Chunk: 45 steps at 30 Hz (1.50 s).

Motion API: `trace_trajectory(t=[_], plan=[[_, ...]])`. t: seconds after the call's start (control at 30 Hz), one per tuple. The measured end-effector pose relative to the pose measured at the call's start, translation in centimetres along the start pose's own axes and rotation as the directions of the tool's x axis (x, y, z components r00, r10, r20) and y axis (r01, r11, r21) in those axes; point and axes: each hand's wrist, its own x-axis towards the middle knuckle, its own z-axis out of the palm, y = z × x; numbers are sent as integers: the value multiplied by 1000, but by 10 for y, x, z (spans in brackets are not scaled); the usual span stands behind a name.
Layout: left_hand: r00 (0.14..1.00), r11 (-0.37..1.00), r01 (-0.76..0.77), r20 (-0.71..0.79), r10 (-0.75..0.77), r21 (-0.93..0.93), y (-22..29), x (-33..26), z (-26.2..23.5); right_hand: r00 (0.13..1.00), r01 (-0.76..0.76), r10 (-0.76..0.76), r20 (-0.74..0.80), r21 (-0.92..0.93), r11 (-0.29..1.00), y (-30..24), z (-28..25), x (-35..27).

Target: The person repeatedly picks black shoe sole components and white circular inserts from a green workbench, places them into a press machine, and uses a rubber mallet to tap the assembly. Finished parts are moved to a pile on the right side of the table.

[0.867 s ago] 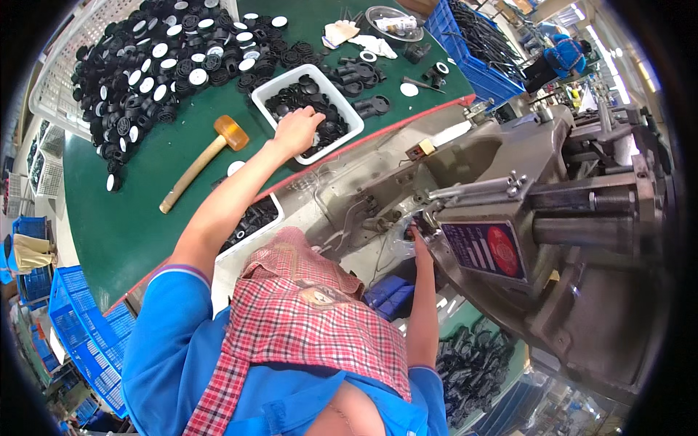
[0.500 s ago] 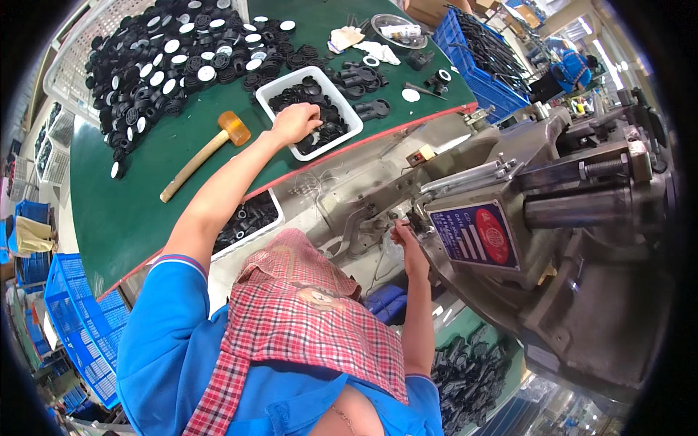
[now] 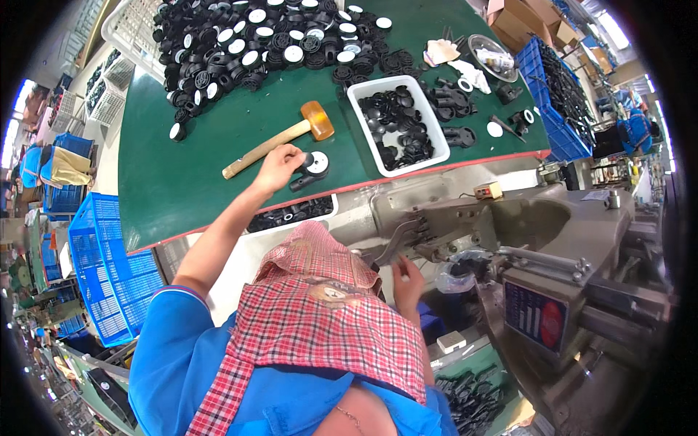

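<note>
My left hand [image 3: 278,168] is over the near side of the green table, its thumb and fingers closed in a pinch. A small dark part shows at the fingertips, its shape mostly hidden. Right beside them lies a black caster wheel [image 3: 317,165] with a white disc facing up and a short black stem pointing toward me. My right hand [image 3: 407,282] is low beside the grey machine [image 3: 465,240], close to its curved lever [image 3: 398,243]. Its fingers are loosely bent and apart, with nothing visible between them.
A wooden-handled mallet [image 3: 280,139] lies beyond my left hand. To its right stands a white tray [image 3: 355,102] of black caps. Black and white wheels [image 3: 251,51] are heaped at the back. Another white tray [image 3: 331,208] sits under the table edge; blue crates [image 3: 120,269] stand left.
My left hand has left the white tray and moved left and nearer, beside the caster wheel. My right hand has drawn back from the machine and its fingers have loosened. The view has shifted.
</note>
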Motion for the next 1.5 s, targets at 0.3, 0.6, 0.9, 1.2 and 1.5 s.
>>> trace_trajectory(t=[0.3, 0.6, 0.9, 1.2, 1.5], plan=[[989, 936, -128, -30, 146, 329, 10, 4, 22, 839, 450, -490, 235, 204, 869, -119, 150, 176], [994, 919, 66, 55, -95, 388, 16, 18, 5, 861, 411, -431, 270, 128, 902, -118, 165, 178], [901, 915, 205, 297, -316, 349, 28, 45, -6, 851, 444, -469, 238, 153, 883, -116, 164, 178], [915, 665, -136, 350, -199, 734, 66, 52, -7, 860, 446, -458, 223, 106, 889, -116, 166, 179], [957, 547, -269, 154, 247, 793, 7, 60, -31, 868, 429, -446, 220, 122, 895, -118, 169, 179]])
